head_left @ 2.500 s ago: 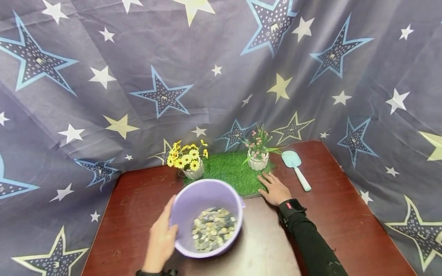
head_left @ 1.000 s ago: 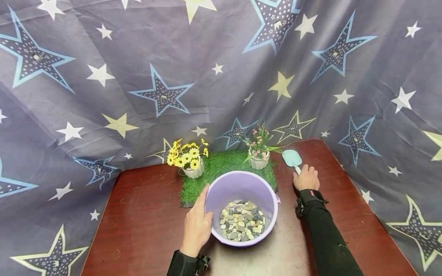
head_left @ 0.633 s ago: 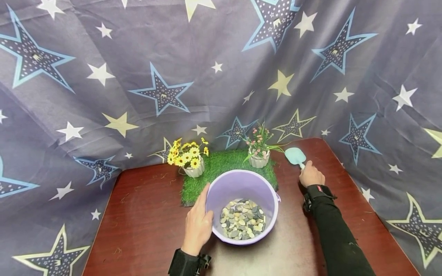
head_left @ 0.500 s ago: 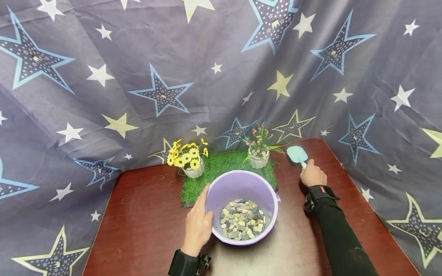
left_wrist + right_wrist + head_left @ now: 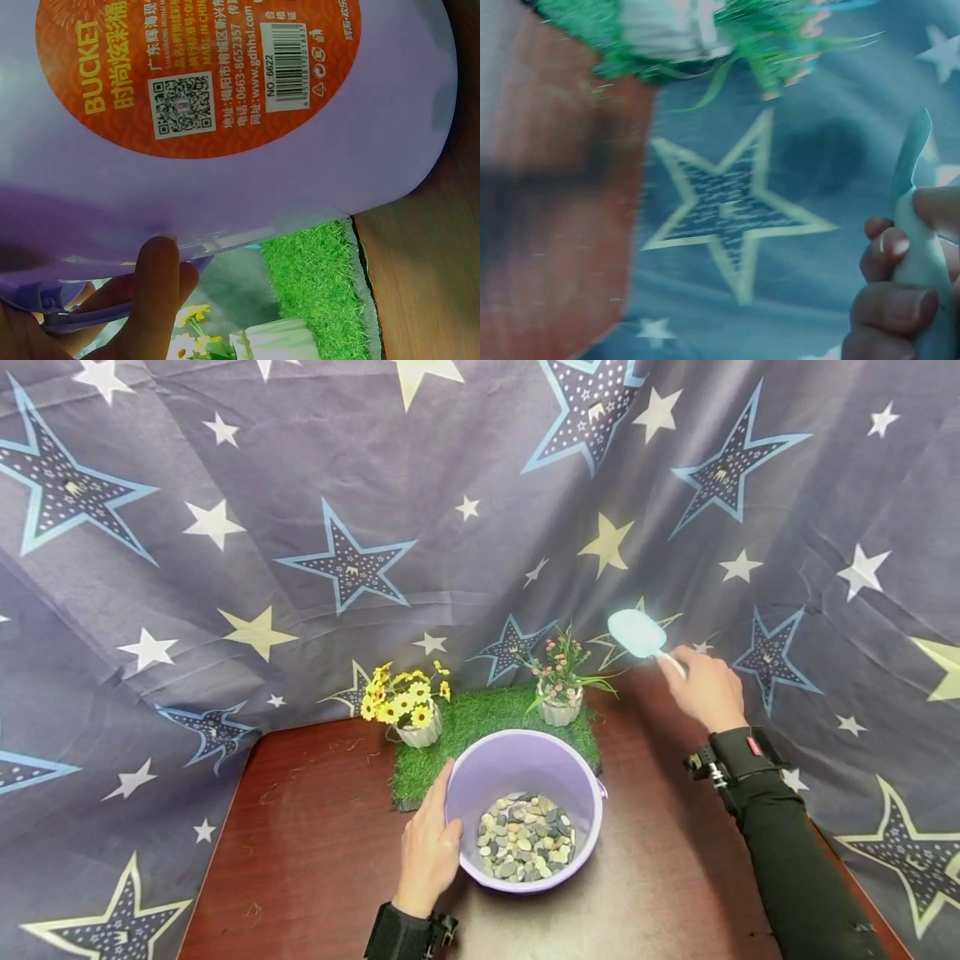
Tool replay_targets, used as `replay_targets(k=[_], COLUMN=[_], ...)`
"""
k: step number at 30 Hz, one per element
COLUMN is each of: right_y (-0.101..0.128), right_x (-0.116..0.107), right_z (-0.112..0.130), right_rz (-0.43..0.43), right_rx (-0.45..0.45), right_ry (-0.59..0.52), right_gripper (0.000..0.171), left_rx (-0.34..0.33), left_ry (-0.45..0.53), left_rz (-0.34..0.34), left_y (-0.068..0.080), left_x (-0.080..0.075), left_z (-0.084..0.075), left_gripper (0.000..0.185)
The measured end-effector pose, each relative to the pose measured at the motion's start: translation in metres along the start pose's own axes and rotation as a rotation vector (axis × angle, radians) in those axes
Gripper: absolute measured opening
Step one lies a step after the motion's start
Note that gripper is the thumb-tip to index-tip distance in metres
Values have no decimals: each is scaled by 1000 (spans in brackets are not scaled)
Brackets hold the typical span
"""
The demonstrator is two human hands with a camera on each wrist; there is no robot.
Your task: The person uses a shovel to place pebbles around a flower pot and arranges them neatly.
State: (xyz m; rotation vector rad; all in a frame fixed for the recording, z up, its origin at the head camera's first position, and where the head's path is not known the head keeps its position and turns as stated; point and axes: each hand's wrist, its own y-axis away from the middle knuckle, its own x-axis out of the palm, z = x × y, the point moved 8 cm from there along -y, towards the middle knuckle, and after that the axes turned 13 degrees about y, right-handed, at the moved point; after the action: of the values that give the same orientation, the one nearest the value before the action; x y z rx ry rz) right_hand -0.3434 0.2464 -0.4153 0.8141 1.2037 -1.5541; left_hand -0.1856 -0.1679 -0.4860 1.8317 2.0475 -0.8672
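Observation:
My left hand (image 5: 429, 852) grips the left rim of a purple bucket (image 5: 517, 756). Grey, white and tan pebbles (image 5: 527, 839) cover the bucket's bottom. In the left wrist view, the bucket wall (image 5: 225, 202) bears an orange label, and fingers (image 5: 156, 289) bend at its rim beside the purple handle (image 5: 86, 319). My right hand (image 5: 708, 685) holds a small shovel (image 5: 636, 632) with a pale blue blade and white handle, raised above the table's back right corner. Seen by the right wrist, the fingers wrap round the shovel's handle (image 5: 922, 259).
A green turf mat (image 5: 487, 714) lies at the back of the reddish-brown table (image 5: 315, 843). On it stand a white pot of yellow flowers (image 5: 420, 731) and a white pot of pink flowers (image 5: 559, 706). A grey star-patterned curtain (image 5: 412, 460) hangs behind the table and along its sides.
The left hand has moved the bucket rightward, then stayed still. The right hand has left the mat, taken the shovel by its handle and lifted it off the table.

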Motion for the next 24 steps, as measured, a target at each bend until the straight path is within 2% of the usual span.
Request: replay_targets(k=[5, 8, 12, 16, 19, 22, 24], right_y=[11, 25, 45, 64, 78, 88, 92], right_x=[-29, -40, -42, -30, -13, 8, 19], right_z=[44, 89, 152, 193, 212, 227, 236], right_rz=[-10, -6, 9, 35, 94, 143, 140], right_rx=[-165, -328, -570, -731, -784, -816, -833], right_ry=[37, 87, 159, 276, 392, 506, 570], right_gripper=[40, 31, 25, 26, 30, 26, 19], left_rx=[-16, -24, -36, -41, -30, -29, -37], left_ry=[-14, -29, -38, -48, -54, -45, -38], left_rz=[10, 7, -2, 3, 4, -6, -16], left_y=[0, -1, -2, -4, -4, -2, -1], left_x=[1, 0, -6, -8, -6, -4, -3], left_z=[0, 0, 1, 2, 2, 2, 2], left_gripper=[84, 84, 85, 85, 84, 83, 83])
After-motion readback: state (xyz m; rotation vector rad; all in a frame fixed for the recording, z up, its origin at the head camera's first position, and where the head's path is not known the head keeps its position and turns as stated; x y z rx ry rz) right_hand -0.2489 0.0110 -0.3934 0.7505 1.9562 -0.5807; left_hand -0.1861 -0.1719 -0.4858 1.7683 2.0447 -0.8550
